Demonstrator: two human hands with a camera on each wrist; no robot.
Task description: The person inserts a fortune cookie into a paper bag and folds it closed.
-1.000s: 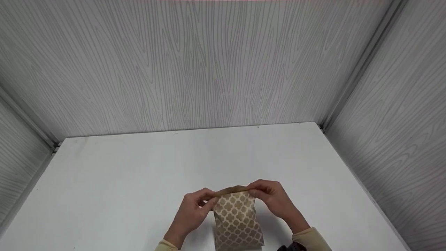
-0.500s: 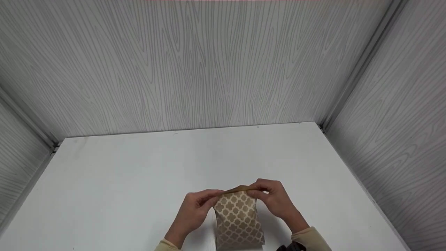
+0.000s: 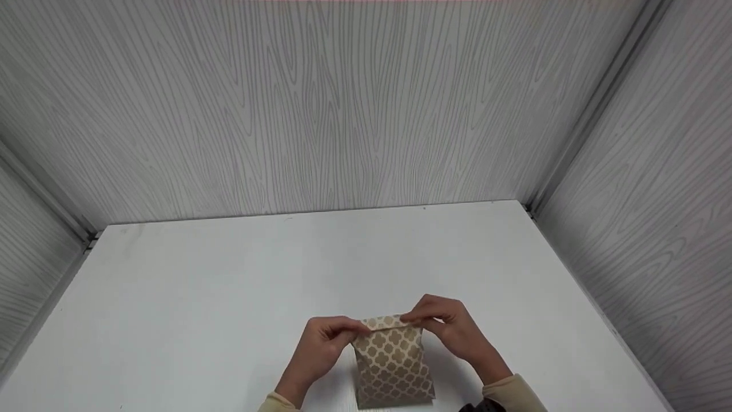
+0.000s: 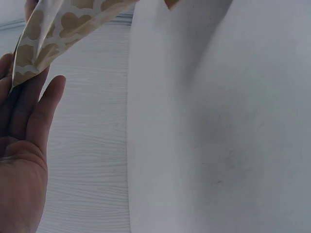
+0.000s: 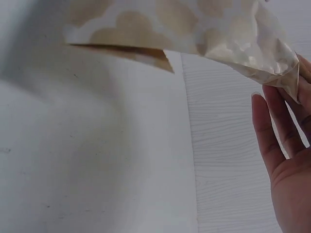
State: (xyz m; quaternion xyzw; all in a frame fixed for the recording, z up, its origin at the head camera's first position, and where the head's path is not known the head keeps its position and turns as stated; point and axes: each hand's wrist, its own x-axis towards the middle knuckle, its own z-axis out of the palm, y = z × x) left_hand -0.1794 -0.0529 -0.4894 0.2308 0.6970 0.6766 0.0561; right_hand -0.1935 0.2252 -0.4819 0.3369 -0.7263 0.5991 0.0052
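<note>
A brown paper bag (image 3: 392,363) with a cream lattice pattern stands at the near edge of the head view. Its top edge is folded over toward the person as a narrow patterned strip. The left hand (image 3: 320,348) pinches the left end of this fold between thumb and fingers. At the right end, the right hand (image 3: 452,329) pinches the fold the same way. In the left wrist view the bag's corner (image 4: 36,53) lies between the fingers. The right wrist view shows the other creased corner (image 5: 279,68) in the right hand's grip. The bag's contents are hidden.
A white table (image 3: 229,286) lies under the hands. Grey wood-grain panels enclose it, with a back wall (image 3: 320,114) and side walls at left and right (image 3: 646,229). A dark wrist device (image 3: 483,406) shows below the right sleeve.
The bag's top edge, upright with its plain brown inside showing before, is now folded over toward the person. The left fingers have shifted slightly inward along it; both hands keep hold.
</note>
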